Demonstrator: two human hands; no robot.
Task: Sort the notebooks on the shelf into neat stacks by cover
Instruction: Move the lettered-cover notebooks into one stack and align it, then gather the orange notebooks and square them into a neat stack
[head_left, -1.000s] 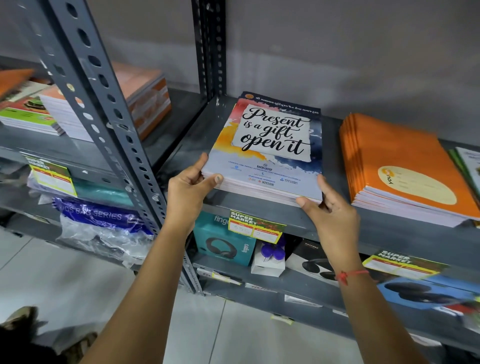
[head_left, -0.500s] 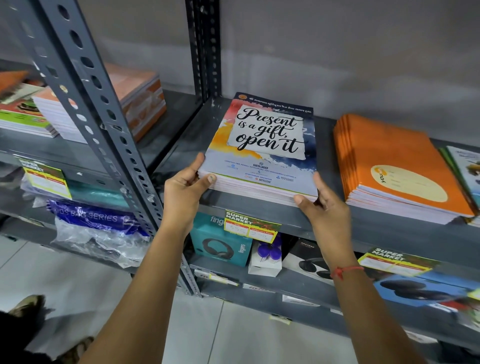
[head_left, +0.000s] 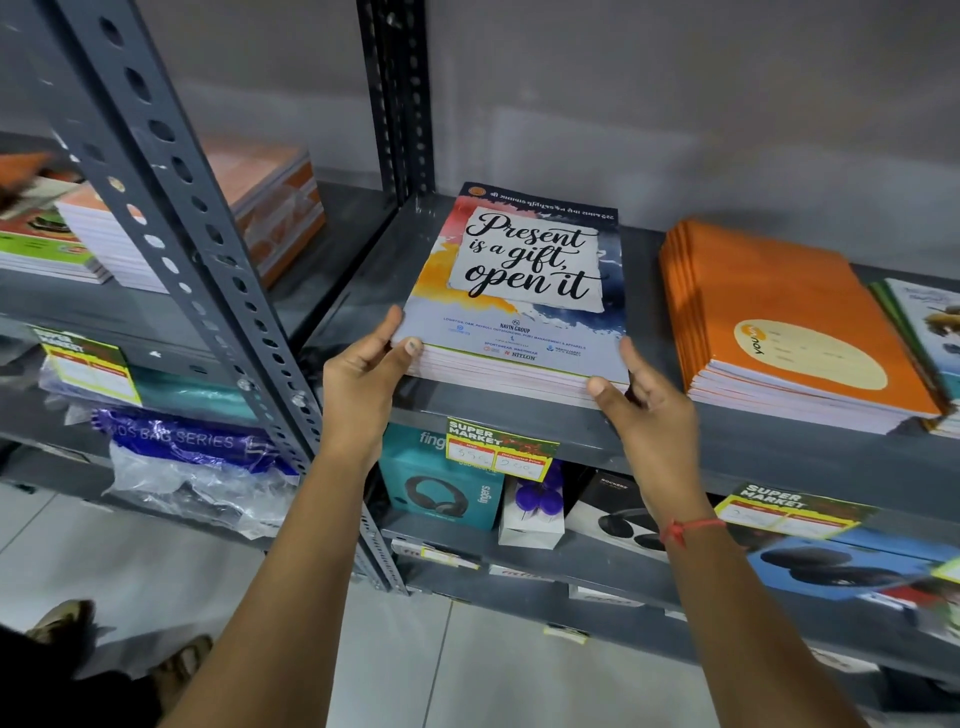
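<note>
A stack of flat rectangular notebooks (head_left: 519, 291), topped by a glossy watercolour-style cover lettered "Present is a gift, open it", is seated at the front edge of the grey painted metal shelf (head_left: 769, 447), well apart from a squared stack of matt orange-covered notebooks (head_left: 789, 322) to its right. The near left corner is pinched by the left hand (head_left: 363, 384), thumb laid on the cover and fingers at the side edge. The near right corner is clasped by the right hand (head_left: 649, 410), thumb against the page edges and fingers wrapped round the side
</note>
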